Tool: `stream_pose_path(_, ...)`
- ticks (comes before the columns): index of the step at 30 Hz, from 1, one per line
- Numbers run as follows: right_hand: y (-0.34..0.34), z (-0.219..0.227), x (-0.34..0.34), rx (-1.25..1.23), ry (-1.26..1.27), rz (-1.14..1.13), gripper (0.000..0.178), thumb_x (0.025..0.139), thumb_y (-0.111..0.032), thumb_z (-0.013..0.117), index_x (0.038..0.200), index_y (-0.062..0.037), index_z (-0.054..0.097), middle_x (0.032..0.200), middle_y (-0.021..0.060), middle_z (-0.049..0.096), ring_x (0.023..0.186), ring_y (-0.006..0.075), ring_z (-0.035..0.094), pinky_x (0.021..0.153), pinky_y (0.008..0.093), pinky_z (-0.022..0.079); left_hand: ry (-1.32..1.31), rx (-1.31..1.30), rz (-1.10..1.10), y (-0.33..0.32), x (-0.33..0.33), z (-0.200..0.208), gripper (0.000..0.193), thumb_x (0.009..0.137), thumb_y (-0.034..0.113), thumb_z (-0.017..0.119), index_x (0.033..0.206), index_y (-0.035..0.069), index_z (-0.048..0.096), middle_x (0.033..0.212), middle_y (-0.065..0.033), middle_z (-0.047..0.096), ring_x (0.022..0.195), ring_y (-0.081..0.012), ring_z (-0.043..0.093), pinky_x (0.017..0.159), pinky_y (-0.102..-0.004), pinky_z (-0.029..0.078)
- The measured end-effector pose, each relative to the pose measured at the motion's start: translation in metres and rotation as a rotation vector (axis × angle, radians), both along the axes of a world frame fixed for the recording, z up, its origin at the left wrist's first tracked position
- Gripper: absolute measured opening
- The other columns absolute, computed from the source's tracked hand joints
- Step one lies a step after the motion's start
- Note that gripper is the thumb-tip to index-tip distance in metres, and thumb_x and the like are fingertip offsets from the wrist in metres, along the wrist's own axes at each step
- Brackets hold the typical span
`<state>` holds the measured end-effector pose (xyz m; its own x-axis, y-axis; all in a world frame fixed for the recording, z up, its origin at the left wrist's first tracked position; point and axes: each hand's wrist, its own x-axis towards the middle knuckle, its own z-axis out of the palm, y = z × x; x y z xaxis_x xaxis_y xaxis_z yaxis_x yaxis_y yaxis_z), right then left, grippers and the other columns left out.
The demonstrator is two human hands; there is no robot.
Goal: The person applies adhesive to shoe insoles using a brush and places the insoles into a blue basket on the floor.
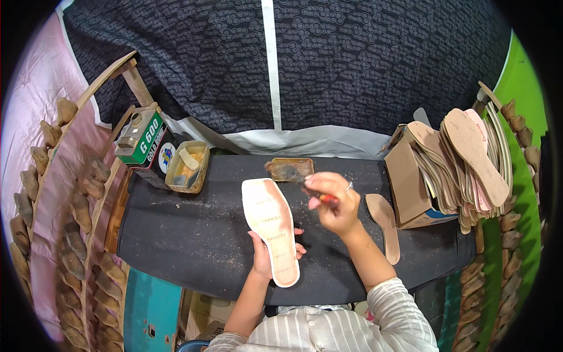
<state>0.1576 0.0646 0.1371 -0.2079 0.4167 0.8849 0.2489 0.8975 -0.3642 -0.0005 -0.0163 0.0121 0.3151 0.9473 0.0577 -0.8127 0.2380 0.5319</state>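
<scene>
My left hand (261,258) grips a pale shoe insole (267,217) from below, thumb on one long edge and fingertips past the other. Rows of print cross the insole, and a wet-looking brownish band runs along its upper right side. In my right hand (340,202) is a brush (288,172) with dark bristles and a red handle. Its bristles point left, in front of a shallow yellowish tray (308,161) and just above the insole's far end. Whether they touch either one, I cannot tell.
A green and black metal can (141,144) and a plastic tub (202,180) of small tools stand at left. Right, a cardboard box (396,176) overflows with insoles (472,152); a single tan insole (384,226) lies beside it. Racks of shoe lasts (79,211) flank the dark table (193,234).
</scene>
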Motion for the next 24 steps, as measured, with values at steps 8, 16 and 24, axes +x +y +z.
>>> stream_pose_path(8, -0.023, -0.011, -0.006, 0.07, -0.196, 0.113, 0.033, 0.066, -0.009, 0.073, 0.095, -0.0015, 0.062, 0.097, 0.0127, 0.062, 0.083, 0.0278, 0.064, 0.069, 0.0335, 0.054, -0.05, 0.002, -0.026, 0.004, 0.014, 0.009, 0.096, 0.073, 0.084, 0.015, 0.131, 0.01, 0.036, 0.108, -0.0122, 0.057, 0.084, -0.0279, 0.061, 0.07, -0.0384, 0.051)
stream_pose_path(16, -0.036, -0.015, -0.003, 0.034, -0.116, 0.246, 0.031, 0.067, -0.013, 0.075, 0.093, -0.0008, 0.062, 0.096, 0.0146, 0.063, 0.08, 0.0276, 0.065, 0.069, 0.0338, 0.054, -0.262, -0.184, 0.135, 0.001, 0.016, 0.022, 0.094, 0.074, 0.082, 0.018, 0.128, 0.008, 0.037, 0.11, -0.0133, 0.055, 0.087, -0.0257, 0.06, 0.074, -0.0366, 0.051)
stream_pose_path(24, -0.03, -0.018, -0.013, 0.068, -0.158, 0.193, 0.03, 0.065, -0.007, 0.072, 0.093, -0.0024, 0.063, 0.099, 0.0127, 0.062, 0.082, 0.0267, 0.065, 0.068, 0.0335, 0.054, -0.127, -0.211, 0.166, -0.002, 0.018, 0.02, 0.091, 0.076, 0.081, 0.016, 0.127, 0.009, 0.041, 0.104, -0.0121, 0.058, 0.087, -0.024, 0.06, 0.073, -0.037, 0.051)
